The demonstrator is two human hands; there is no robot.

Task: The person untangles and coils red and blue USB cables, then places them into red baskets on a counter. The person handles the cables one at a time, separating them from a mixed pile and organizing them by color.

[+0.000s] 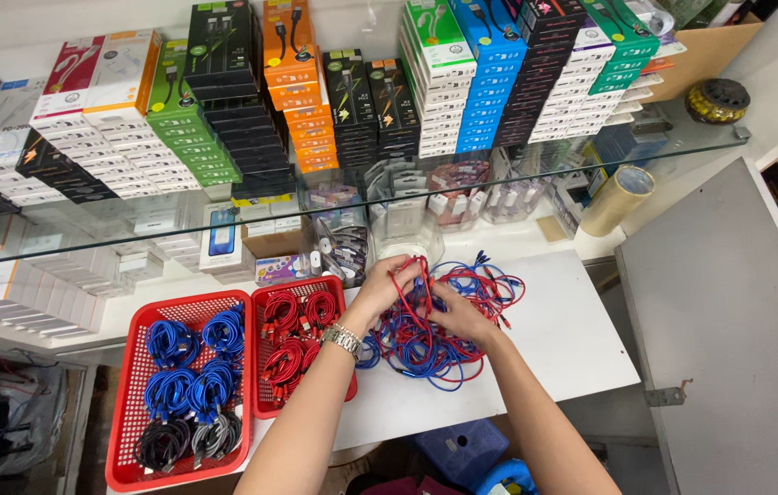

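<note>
Fingers (404,271) of the left hand (381,291) curl shut around a loop of red cable (414,291), and the right hand (464,316) pinches the same cable from the near side, over the tangled pile of red and blue cables (444,339) at the middle of the white bench (581,339). To the left, the small red basket (260,403) holds coiled red cables, the larger red basket (123,458) coiled blue, black and grey ones. Sorting looks partly done; much of the pile remains loose.
</note>
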